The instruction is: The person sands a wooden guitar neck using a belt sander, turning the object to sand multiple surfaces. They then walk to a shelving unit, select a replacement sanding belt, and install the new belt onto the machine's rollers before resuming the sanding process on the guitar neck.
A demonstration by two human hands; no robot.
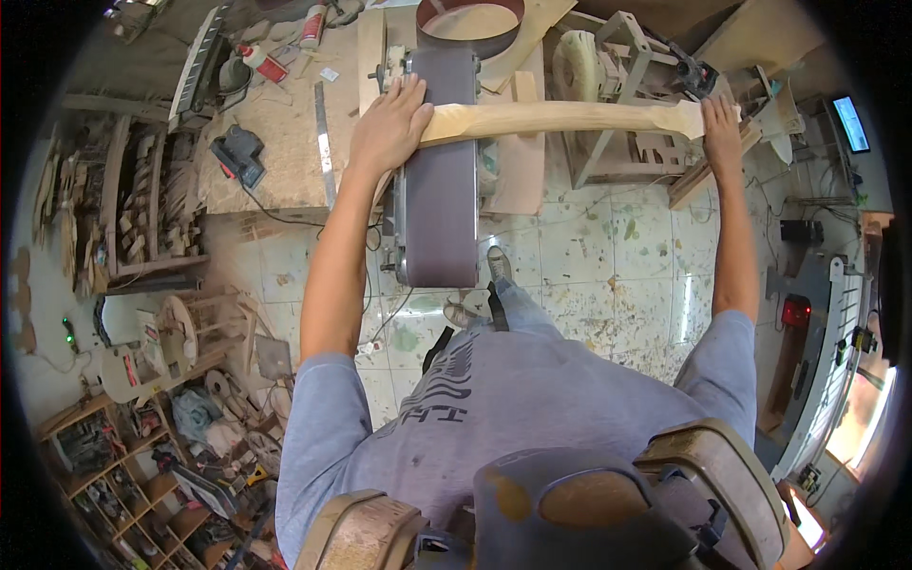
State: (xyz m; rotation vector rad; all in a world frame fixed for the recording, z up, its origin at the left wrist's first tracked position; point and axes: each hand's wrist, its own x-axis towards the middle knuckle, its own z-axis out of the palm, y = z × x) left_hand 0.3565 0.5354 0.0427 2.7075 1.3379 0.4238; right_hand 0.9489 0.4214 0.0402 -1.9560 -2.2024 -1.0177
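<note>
A long, pale, slightly curved wooden piece (570,118), shaped like a furniture leg with wider ends, lies crosswise over a belt sander (442,214). The sander's wide brown belt points toward me, and the wood's left part rests across it; whether the belt runs, I cannot tell. My left hand (391,128) grips the left end beside the belt, its fingers pointing away from me over the wood. At the far right, my right hand (722,133) is closed around the other end, past the machine. The undersides of both grips are hidden.
Behind the sander stands a round dark-rimmed hoop (470,24). The workbench (285,185) at left bears a black power tool (237,155), a metal strip (324,138) and a red-and-white bottle (262,64). Wooden frames (608,133) stand right. A cord crosses the tiled floor (579,247).
</note>
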